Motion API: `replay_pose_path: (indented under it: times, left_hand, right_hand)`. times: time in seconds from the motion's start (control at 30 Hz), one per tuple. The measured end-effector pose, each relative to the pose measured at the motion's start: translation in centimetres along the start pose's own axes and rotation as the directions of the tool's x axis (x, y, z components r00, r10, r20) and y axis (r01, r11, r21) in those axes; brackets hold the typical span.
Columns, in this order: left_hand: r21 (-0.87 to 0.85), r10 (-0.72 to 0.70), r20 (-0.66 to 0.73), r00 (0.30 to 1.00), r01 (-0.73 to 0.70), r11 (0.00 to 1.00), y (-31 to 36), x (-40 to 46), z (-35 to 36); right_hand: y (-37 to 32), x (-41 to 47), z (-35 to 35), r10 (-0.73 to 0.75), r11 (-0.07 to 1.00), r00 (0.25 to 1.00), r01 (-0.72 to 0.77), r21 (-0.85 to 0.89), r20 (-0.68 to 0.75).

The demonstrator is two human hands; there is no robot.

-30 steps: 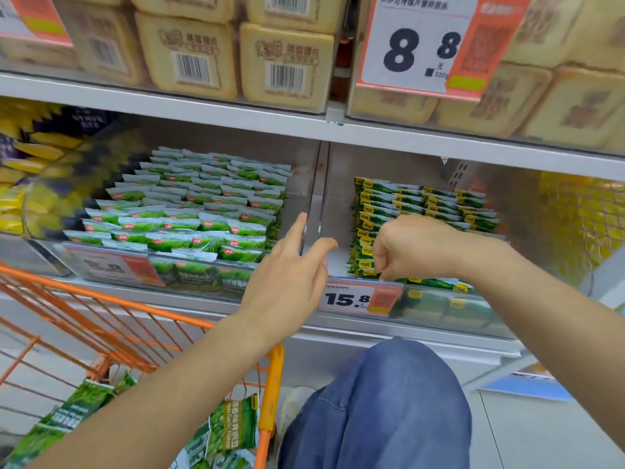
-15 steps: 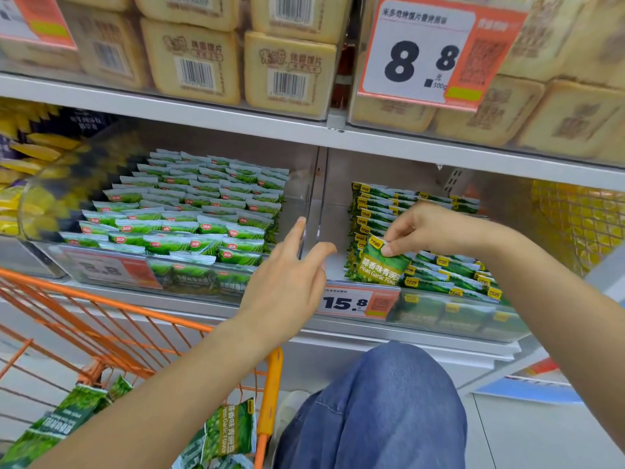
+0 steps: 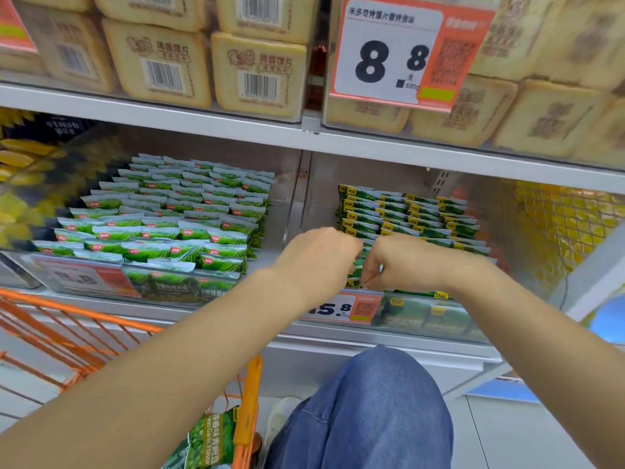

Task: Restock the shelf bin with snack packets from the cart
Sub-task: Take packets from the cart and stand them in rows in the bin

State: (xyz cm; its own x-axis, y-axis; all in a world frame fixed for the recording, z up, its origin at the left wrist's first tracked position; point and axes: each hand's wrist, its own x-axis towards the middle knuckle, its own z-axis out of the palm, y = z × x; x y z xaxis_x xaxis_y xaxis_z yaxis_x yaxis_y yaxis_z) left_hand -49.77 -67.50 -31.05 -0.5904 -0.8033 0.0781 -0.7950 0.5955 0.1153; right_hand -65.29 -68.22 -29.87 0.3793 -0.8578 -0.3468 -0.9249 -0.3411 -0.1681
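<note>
Both hands are in the right shelf bin [image 3: 422,313], close together at its front. The left hand [image 3: 318,257] has its fingers curled down onto the green snack packets [image 3: 399,211] there. Its fingertips are hidden, so I cannot tell if it holds one. The right hand [image 3: 402,262] is curled too, and its fingertips pinch the edge of a packet at the front of the stack. The two hands almost touch.

The packets in this bin are dark green with small yellow marks. They stand in rows that go to the back of the bin. A price tag [image 3: 341,308] that reads 15.8 sits on the clear front wall of the bin, just under the hands.

The bin to the left [image 3: 162,286] is full of lighter green packets with red dots.

Down low on the left is the orange cart [image 3: 81,330]. A few more green packets [image 3: 209,438] lie in it, near its orange handle. The person's knee in blue jeans [image 3: 372,407] is right beside the cart.

On the shelf above sit tan packs of bread slices [image 3: 159,62] with bar codes. A big tag [image 3: 395,52] there reads 8.8.
</note>
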Motion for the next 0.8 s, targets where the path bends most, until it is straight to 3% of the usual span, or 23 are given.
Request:
replay_pose_path:
  times: [0.1,0.2,0.43,0.67,0.73,0.8]
  left_hand:
    - [-0.061,-0.080,0.217,0.973,0.095,0.994,0.5,2.5,0.0]
    - [-0.168,-0.153,0.334,0.930,0.219,0.961,0.2,3.7,0.9]
    - [-0.497,-0.322,0.242,0.915,0.402,0.769,0.1,4.0,1.9]
    - [-0.532,-0.339,0.303,0.891,0.454,0.715,0.4,3.8,1.4]
    - [-0.591,-0.407,0.304,0.861,0.505,0.629,0.8,3.9,1.5]
    - [-0.746,-0.495,0.352,0.794,0.558,0.364,1.3,3.6,1.2]
  right_hand:
    - [0.6,-0.7,0.2,0.008,0.998,1.000,-0.008,0.061,-0.003]
    - [1.0,-1.1,0.2,-0.009,0.993,1.000,0.007,0.115,0.014]
    - [1.1,-1.1,0.2,-0.041,0.994,0.998,0.036,0.099,0.056]
    - [0.3,0.5,0.0,0.006,1.000,0.988,-0.010,0.026,0.156]
    - [0.1,1.1,0.0,0.035,0.999,0.981,-0.035,-0.004,0.189]
    - [-0.1,1.6,0.0,0.074,0.997,0.978,-0.078,0.010,0.194]
